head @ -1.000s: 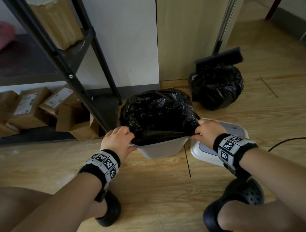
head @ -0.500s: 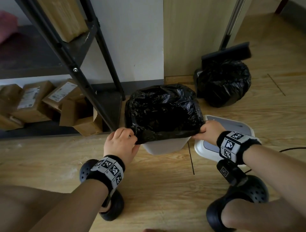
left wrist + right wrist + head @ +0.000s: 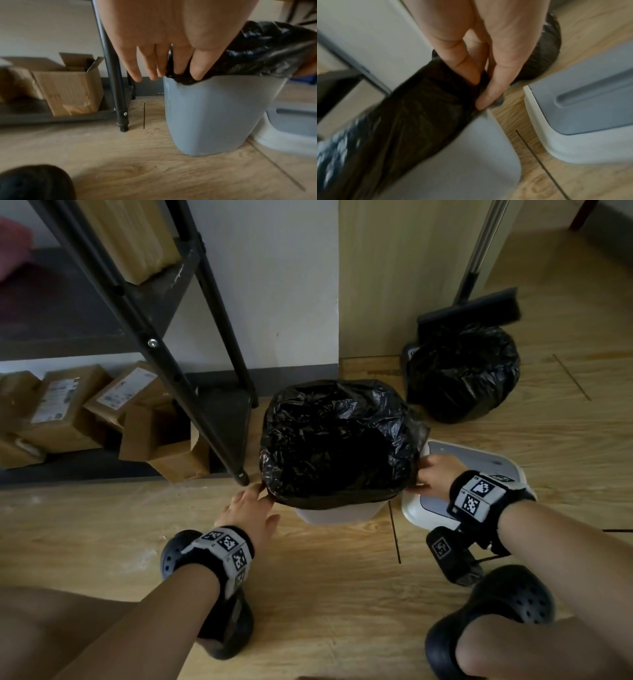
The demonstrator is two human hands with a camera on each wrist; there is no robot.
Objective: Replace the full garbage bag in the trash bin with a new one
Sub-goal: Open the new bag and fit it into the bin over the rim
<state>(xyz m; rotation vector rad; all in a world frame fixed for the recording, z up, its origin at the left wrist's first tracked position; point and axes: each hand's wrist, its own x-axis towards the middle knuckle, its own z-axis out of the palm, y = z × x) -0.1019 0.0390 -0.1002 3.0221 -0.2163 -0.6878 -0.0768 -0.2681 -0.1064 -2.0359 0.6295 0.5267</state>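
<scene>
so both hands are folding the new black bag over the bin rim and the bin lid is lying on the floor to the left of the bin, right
Not quite: the bin lid lies on the floor to the right of the bin, under the right hand, as the head view shows. The rest holds: the left hand and the right one each pinch the new black bag at the rim.

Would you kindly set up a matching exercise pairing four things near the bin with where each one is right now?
Things:
1. new bag
2. full bag
3. lid
4. open box

Places:
A. on the bottom shelf of the rack
B. flat on the floor, right of the bin
C. folded over the bin's rim
D. on the floor by the broom

Pairs: 1-C, 2-D, 3-B, 4-A
</scene>
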